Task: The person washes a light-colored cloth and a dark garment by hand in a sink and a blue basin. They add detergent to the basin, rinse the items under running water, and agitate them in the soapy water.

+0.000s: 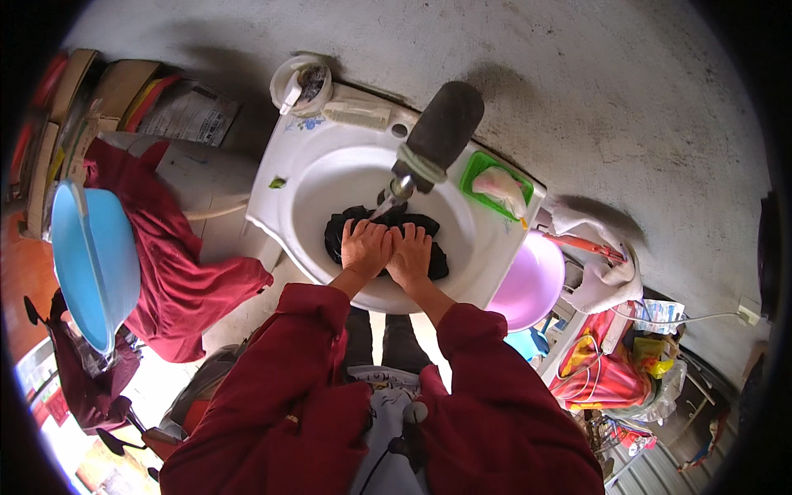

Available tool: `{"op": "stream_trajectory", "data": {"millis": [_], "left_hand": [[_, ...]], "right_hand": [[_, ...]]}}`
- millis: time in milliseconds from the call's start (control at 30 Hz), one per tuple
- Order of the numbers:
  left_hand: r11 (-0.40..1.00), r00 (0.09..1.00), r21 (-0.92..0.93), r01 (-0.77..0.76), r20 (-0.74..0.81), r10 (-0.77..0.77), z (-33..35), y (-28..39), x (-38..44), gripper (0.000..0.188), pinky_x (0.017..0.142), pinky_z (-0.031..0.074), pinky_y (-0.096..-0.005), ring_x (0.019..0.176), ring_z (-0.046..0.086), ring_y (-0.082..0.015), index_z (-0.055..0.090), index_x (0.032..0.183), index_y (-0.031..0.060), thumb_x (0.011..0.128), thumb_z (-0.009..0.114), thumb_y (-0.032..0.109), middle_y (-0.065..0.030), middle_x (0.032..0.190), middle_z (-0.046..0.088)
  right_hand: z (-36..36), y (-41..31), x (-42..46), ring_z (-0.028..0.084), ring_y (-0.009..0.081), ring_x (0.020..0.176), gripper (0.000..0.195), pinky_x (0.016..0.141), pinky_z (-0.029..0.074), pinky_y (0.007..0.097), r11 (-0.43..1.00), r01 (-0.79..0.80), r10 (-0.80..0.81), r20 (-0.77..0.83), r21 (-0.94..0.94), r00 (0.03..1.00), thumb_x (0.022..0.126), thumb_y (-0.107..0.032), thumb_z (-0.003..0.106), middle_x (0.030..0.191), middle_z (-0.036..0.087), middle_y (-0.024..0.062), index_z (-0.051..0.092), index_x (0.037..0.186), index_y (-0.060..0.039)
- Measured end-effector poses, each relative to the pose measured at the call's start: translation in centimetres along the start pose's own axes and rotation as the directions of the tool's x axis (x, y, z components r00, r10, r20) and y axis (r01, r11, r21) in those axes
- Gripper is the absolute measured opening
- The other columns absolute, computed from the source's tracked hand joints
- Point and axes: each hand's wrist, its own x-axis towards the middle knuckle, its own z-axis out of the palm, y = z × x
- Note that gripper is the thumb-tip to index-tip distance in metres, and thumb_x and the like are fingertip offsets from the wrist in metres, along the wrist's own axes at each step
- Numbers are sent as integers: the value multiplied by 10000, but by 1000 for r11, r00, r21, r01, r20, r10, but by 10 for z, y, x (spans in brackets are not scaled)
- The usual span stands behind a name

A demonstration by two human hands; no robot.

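Observation:
A wet-looking black cloth (433,226) lies bunched in the white ceramic washbasin (322,185). Both hands rest on it side by side, my left hand (366,249) and my right hand (409,252), fingers bent into the fabric. Above them the metal tap (402,185), with a dark cover (447,127) tied around it, points down at the cloth, and what looks like water runs from its mouth. How much fabric each hand grips is hidden under the fingers.
On the basin's rim are a green soap dish (473,176) holding a pinkish-white item, a white tub (284,77) and a small leaf (277,182). A blue plastic basin (117,247) and dark red cloth (173,272) are at left; a pink basin (532,281) is at right.

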Motion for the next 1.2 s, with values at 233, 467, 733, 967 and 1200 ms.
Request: {"op": "stream_trajectory", "data": {"millis": [233, 467, 733, 967, 1200], "left_hand": [[994, 980, 57, 97, 171, -105, 69, -31, 43, 227, 898, 397, -437, 951, 577, -223, 625, 844, 155, 736, 618, 354, -28, 847, 648], [853, 874, -221, 474, 240, -423, 90, -72, 78, 285, 678, 489, -429, 780, 645, -337, 679, 927, 138, 824, 553, 372, -148, 800, 663], [899, 960, -338, 278, 115, -254, -64, -11, 22, 341, 649, 457, -446, 645, 596, -364, 617, 673, 15, 862, 568, 294, -179, 612, 570], [975, 976, -136, 174, -110, -190, -81, 34, -38, 274, 995, 252, -607, 1248, 342, -409, 589, 1019, 81, 846, 604, 294, -195, 1288, 473], [976, 972, 106, 191, 122, -203, -18, 2, -4, 307, 948, 287, -521, 1098, 467, -308, 665, 908, 118, 893, 486, 368, -101, 1144, 571]], "right_hand": [[44, 31, 51, 561, 309, 803, 151, 676, 451, 441, 976, -17, 40, -101, 218, 994, 839, -259, 531, 852, 542, 99, 548, 830, -110], [30, 35, 93, 624, 393, 812, 468, 794, 478, 485, 940, -307, 236, 369, 148, 899, 956, -359, 316, 877, 668, 183, 686, 893, -80], [-38, 45, 112, 567, 369, 1030, 517, 885, 415, 536, 861, -262, 131, 309, 436, 942, 860, -530, 439, 1109, 608, 149, 579, 1150, -126], [-14, -1, 14, 232, 440, 1330, 621, 960, 242, 703, 989, -118, 93, 253, 87, 963, 873, -624, 410, 1450, 311, 105, 470, 1340, -220], [-5, 1, -8, 434, 328, 1116, 266, 893, 315, 567, 997, 60, -54, -116, 48, 992, 822, -298, 595, 1100, 543, 80, 607, 1046, -154]]}}
